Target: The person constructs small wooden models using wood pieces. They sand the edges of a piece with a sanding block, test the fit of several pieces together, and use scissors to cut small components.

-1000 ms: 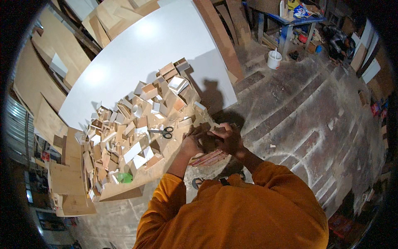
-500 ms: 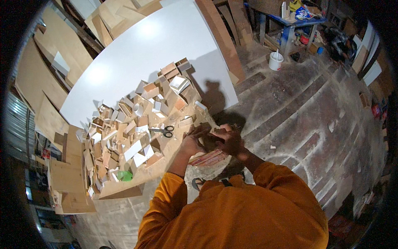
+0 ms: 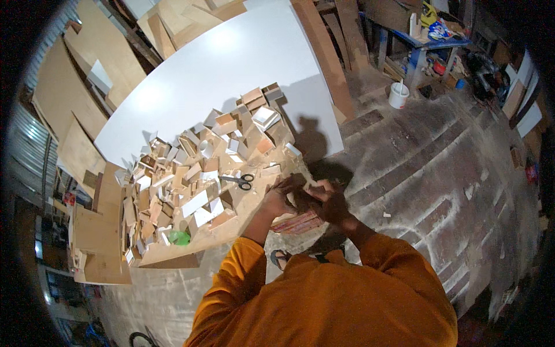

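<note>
View shifts, scene slides right in frame; left hand [image 3: 277, 199] and right hand [image 3: 330, 202] stay close at centre, same handling; grip can't tell, shadowed; scissors [image 3: 245, 183], small panel pieces [image 3: 195, 203] lie centre-left

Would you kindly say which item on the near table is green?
The green item by the table edge, left of the left hand; nearby pieces are white or brown.

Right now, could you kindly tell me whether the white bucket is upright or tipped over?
Upright: the white bucket stands with its base on the floor and its rim facing up, near the blue table.
</note>
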A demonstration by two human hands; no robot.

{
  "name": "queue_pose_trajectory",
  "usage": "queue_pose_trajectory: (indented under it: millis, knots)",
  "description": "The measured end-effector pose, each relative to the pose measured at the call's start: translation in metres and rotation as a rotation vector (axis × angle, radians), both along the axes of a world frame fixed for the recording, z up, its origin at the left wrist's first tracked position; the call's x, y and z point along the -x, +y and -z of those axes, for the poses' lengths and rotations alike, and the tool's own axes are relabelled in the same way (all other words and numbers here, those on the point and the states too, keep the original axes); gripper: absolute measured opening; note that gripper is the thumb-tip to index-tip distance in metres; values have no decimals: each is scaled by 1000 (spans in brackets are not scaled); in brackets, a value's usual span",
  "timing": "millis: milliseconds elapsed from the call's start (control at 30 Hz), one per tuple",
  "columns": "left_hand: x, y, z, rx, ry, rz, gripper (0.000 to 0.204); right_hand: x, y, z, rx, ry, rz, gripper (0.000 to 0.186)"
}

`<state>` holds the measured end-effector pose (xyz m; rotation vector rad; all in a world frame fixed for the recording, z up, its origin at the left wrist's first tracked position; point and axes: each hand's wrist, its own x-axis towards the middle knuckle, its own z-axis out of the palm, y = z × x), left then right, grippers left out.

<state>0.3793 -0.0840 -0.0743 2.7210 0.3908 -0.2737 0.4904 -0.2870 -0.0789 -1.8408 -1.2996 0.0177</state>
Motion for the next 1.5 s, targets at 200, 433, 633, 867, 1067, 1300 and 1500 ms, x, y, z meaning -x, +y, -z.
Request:
queue_pose_trajectory:
  millis: [200, 433, 633, 867, 1067, 1300, 1500]
  knots:
    - [0, -3, -11, 38, -14, -18, 103, 7, -10, 7, 35, -82, -109, 44]
    - [-1, -9, -24, 101, -53, -39, 97, -11, 15, -13, -97, 15, -16, 41]
    - [3, -4, -11, -5, 8, -29, 116, 16, -5, -21, -69, -135, -113, 44]
    - [-2, -2, -7, 73, -19, -24, 111, -4, 20, 8, -126, 62, -19, 49]
    - [2, -4, -13, 33, -43, -31, 105, 24, -7, -23, -49, -98, -71, 40]
    - [-1, -5, -15, 72, -43, -40, 106, -9, 17, -2, -76, 34, -36, 36]
    - [4, -7, -15, 17, -22, -57, 106, 23, -12, -28, -68, -238, -28, 36]
